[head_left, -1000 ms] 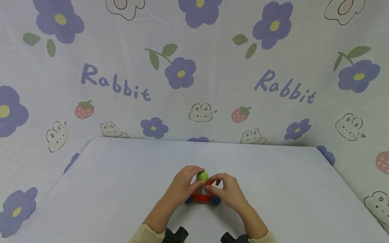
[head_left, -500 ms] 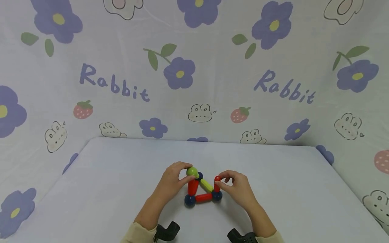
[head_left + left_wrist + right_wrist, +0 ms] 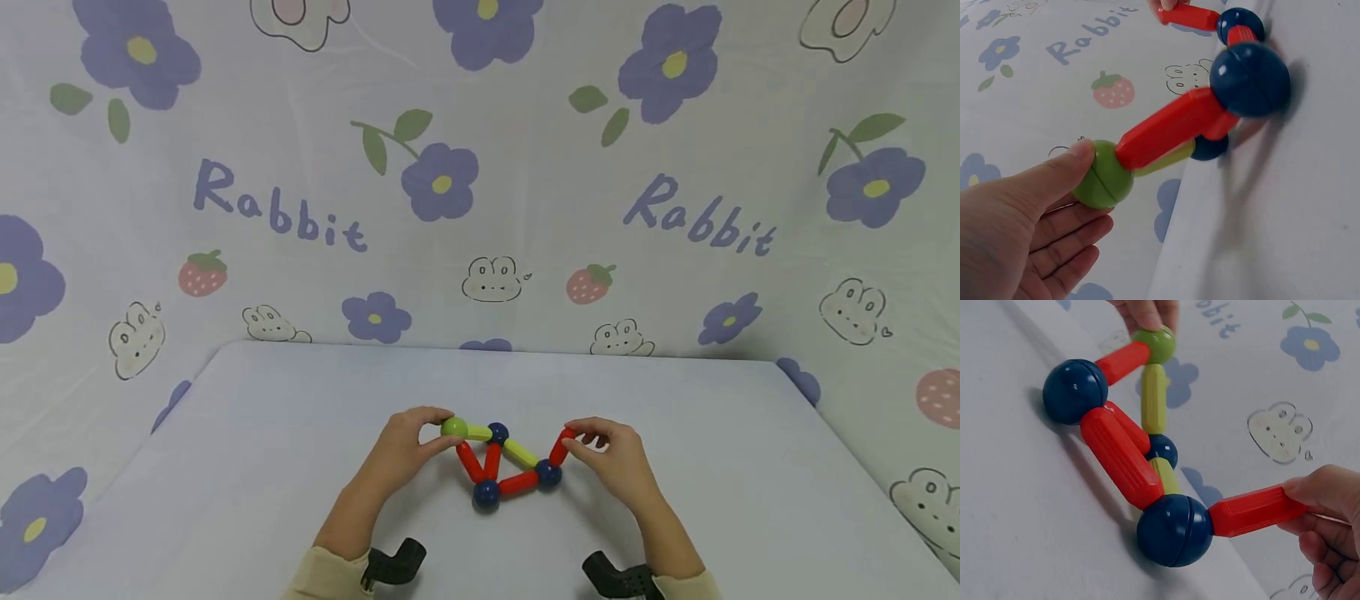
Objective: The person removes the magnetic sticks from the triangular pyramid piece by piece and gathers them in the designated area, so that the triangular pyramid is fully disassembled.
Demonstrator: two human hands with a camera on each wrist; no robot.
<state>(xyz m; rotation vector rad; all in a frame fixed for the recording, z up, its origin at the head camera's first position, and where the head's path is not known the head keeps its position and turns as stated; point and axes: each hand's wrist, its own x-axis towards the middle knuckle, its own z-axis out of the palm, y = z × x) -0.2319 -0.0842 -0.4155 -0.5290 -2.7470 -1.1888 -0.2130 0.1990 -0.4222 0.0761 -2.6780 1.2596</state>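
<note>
A frame of magnetic rods and balls stands on the white table. My left hand [image 3: 401, 450] pinches the green ball [image 3: 1105, 175] between thumb and fingers, up off the table. From that ball a red rod [image 3: 1169, 125] runs to the near blue ball [image 3: 486, 495] and a yellow rod [image 3: 1153, 399] to the far blue ball [image 3: 497, 433]. Another red rod [image 3: 517, 483] and a yellow rod [image 3: 521, 454] meet at the right blue ball [image 3: 1174, 531]. My right hand [image 3: 615, 454] pinches the free end of the upper red rod [image 3: 1259, 510], which tilts up and outward from that ball.
The white table [image 3: 300, 433] spreads out around the frame. Behind it hangs a cloth [image 3: 540, 208] printed with flowers, rabbits and strawberries. Each wrist carries a black camera mount, one on the left [image 3: 396, 562] and one on the right [image 3: 617, 577].
The hands have moved apart. The green ball has swung left and the right-hand red rod has tilted out to the right, away from each other, spreading the frame. Both hands keep their hold.
</note>
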